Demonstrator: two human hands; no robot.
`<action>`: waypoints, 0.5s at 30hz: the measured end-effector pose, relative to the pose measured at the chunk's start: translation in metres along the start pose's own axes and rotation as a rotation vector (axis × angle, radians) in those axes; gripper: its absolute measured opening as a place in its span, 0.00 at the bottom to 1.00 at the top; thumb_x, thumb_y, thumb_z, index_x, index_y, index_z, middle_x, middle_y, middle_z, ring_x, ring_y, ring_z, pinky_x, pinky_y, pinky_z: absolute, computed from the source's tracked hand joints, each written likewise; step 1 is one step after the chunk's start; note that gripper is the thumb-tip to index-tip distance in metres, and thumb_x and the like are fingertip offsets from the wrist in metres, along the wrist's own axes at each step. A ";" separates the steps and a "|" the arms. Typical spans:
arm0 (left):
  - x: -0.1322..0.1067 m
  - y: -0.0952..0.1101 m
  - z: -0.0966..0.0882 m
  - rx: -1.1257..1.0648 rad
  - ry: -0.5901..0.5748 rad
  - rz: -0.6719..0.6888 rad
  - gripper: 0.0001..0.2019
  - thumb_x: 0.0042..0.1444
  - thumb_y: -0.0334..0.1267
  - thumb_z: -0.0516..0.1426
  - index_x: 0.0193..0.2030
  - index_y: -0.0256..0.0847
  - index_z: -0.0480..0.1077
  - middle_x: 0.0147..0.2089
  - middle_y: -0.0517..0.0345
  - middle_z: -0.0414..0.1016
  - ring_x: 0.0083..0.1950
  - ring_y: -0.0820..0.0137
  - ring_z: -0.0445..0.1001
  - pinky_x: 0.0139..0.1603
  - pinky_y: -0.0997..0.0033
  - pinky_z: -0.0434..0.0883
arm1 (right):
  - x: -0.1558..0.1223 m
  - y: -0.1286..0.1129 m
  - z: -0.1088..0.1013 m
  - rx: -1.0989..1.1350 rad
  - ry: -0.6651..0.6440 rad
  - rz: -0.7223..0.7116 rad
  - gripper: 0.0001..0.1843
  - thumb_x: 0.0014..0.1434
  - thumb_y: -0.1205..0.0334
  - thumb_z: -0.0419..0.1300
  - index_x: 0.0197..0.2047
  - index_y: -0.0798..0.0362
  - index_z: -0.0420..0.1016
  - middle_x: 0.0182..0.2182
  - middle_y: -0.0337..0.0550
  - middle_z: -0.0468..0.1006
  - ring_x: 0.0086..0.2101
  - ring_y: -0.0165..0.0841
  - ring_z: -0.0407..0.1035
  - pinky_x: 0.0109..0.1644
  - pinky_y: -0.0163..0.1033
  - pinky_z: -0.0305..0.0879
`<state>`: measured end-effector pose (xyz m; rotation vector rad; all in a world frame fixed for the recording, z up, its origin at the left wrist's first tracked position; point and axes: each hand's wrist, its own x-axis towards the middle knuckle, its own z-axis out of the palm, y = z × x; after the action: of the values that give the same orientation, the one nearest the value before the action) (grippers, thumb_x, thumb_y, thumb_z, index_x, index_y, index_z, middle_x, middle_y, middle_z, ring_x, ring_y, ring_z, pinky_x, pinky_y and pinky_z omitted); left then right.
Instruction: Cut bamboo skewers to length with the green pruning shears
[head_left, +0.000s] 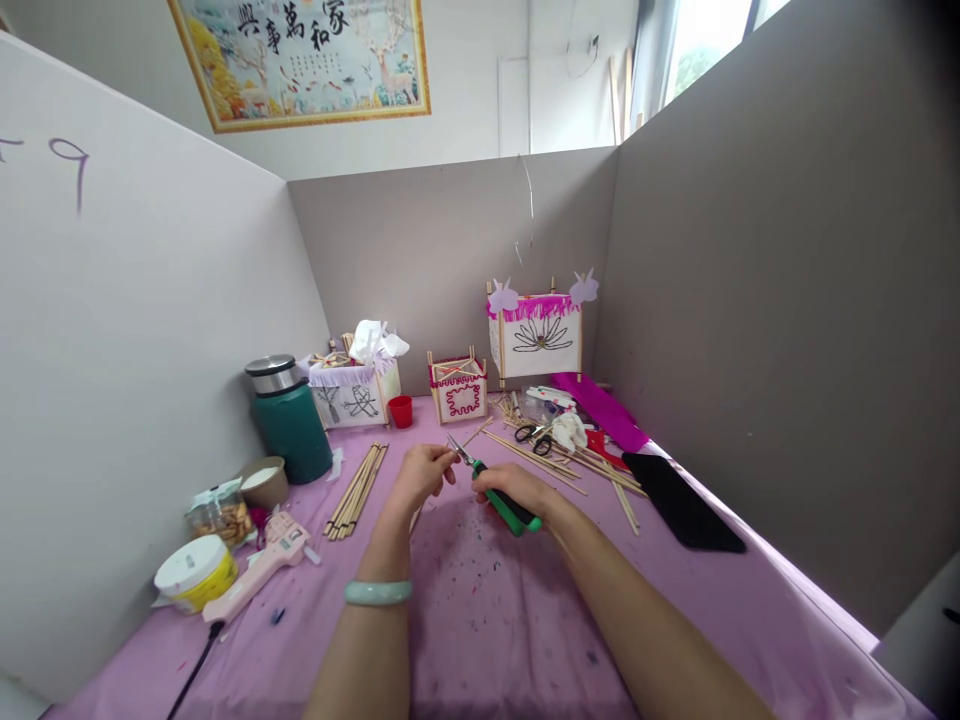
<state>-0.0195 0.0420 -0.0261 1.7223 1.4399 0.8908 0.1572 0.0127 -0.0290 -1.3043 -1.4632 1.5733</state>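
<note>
My right hand is closed around the green handles of a pair of cutters, whose metal jaws point up and left toward my other hand. My left hand, with a pale green bangle on its wrist, pinches a thin wooden stick just in front of the jaws. The stick's end lies between or right at the blades; I cannot tell which. Both hands hover over the pink tablecloth in the middle of the table.
A bundle of sticks, a pink glue gun, a yellow tub, a green flask and jars lie left. Three paper lanterns, a red cup, black scissors, loose sticks and a black sheet lie behind and right. Grey partitions enclose the table.
</note>
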 end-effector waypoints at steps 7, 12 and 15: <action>0.003 -0.003 -0.001 0.129 0.078 0.009 0.15 0.55 0.43 0.52 0.34 0.35 0.76 0.22 0.58 0.73 0.18 0.77 0.59 0.22 0.75 0.57 | 0.003 -0.003 0.007 -0.124 0.055 -0.055 0.03 0.42 0.65 0.58 0.21 0.56 0.68 0.14 0.34 0.65 0.15 0.25 0.58 0.18 0.31 0.51; 0.002 -0.004 0.007 0.324 0.215 0.049 0.13 0.55 0.41 0.53 0.37 0.38 0.76 0.30 0.56 0.78 0.24 0.75 0.68 0.29 0.74 0.61 | 0.007 -0.005 0.008 -0.177 0.104 -0.065 0.04 0.43 0.64 0.59 0.21 0.56 0.69 0.14 0.33 0.63 0.16 0.24 0.57 0.18 0.31 0.50; -0.001 -0.001 0.010 0.404 0.266 0.059 0.12 0.56 0.39 0.53 0.38 0.40 0.76 0.32 0.56 0.78 0.24 0.75 0.68 0.29 0.74 0.60 | 0.008 -0.003 0.005 -0.121 0.081 -0.033 0.06 0.44 0.62 0.59 0.25 0.57 0.71 0.17 0.34 0.67 0.17 0.25 0.59 0.19 0.30 0.53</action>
<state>-0.0115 0.0406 -0.0325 2.0039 1.8532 0.9343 0.1491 0.0190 -0.0291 -1.3890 -1.5409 1.4132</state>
